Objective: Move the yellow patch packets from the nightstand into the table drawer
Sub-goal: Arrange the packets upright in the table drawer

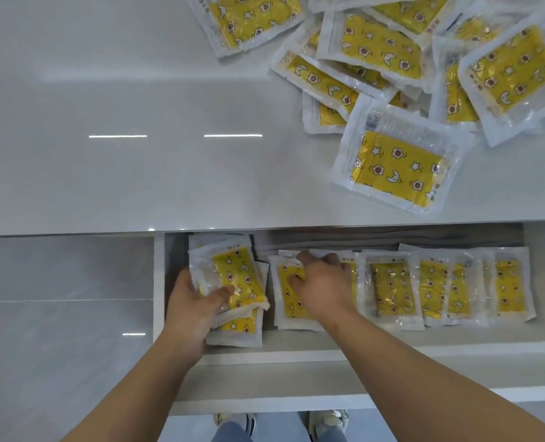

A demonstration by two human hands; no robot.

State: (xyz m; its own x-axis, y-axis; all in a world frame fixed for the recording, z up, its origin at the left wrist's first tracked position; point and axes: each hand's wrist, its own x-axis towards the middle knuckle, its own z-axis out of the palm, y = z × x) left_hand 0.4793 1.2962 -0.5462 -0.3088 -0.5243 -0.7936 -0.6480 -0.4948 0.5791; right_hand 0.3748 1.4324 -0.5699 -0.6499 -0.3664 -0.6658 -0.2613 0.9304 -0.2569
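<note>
Plainly, the white surface [137,170] is strewn at its right with a heap of yellow packets [382,49], beyond the open drawer [296,355], the nearest packet [398,167] lying crosswise and closer to the right hand [323,290]. A stack [236,272] at the drawer's left end is gripped by the left hand [190,306], fingers [218,296] curled round it. The right fingers [306,260] are bent over a drawer packet [288,301], though whether it is pinched cannot be told.

Glossy white tabletop [137,154]; shiny clear-plastic packets [395,167].
</note>
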